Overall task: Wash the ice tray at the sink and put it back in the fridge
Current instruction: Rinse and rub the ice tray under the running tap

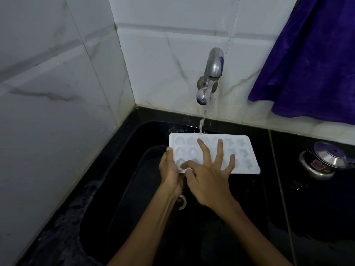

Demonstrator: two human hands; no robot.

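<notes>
- Head view: 1 tray (240,156) over sink (255,189), long axis running left-right, far edge under tap (210,77) stream.
- Left hand (170,169) grips tray's left end, so tray extends rightward from that grip.
- Right hand (207,179) splayed flat, fingers rubbing molds; grasps nothing.
- 2 hands, 1 tap, 1 cooker (322,160) w/ lid, right counter.

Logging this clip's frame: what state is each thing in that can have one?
tap: running, stream landing on the tray's far edge
ice tray: held over the sink, cavities up, no ice visible
left hand: grips the tray's left end
right hand: fingers spread, rubbing the tray's top
pressure cooker: lid on
sink: wet
</notes>
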